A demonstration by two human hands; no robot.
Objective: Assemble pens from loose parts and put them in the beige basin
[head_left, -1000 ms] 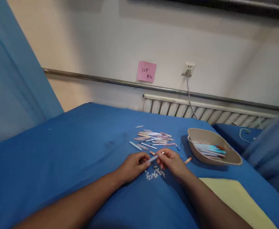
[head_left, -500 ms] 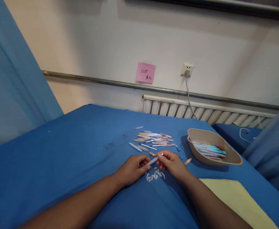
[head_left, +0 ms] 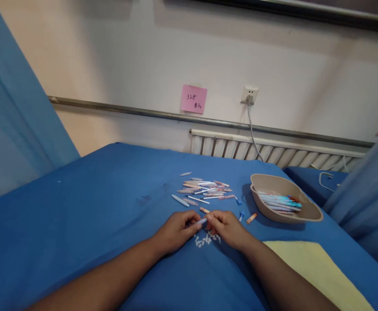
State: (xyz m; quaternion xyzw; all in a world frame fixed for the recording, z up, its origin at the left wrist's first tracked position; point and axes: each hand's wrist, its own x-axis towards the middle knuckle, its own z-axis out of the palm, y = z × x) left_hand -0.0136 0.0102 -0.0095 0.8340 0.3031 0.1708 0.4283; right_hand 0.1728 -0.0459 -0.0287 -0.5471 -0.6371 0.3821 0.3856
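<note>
Between my two hands is a pale lavender pen barrel (head_left: 202,221), lying roughly level just above the blue sheet. My left hand (head_left: 177,231) is closed around its left part, thumb and fingers pinching it. The fingers of my right hand (head_left: 229,228) are closed on its other end and hide that end. Several small white cone-shaped pieces (head_left: 205,241) lie on the sheet just below the fingers. Beyond my hands is a loose pile of pen parts (head_left: 205,189), with pastel barrels and thin white refills. A short orange patterned piece (head_left: 203,210) lies close behind my right fingertips.
A beige basin (head_left: 312,213) holding several pens stands to the right. Left of it lie another orange patterned piece (head_left: 251,218) and small blue clip pieces (head_left: 241,216). A yellow cloth (head_left: 305,259) is at the lower right. Blue curtains (head_left: 23,99) hang at both sides.
My right hand has moved inward along the pen barrel, covering its right end, and less of the barrel shows. The white tip seen at the right fingertips is now hidden. The view has shifted slightly.
</note>
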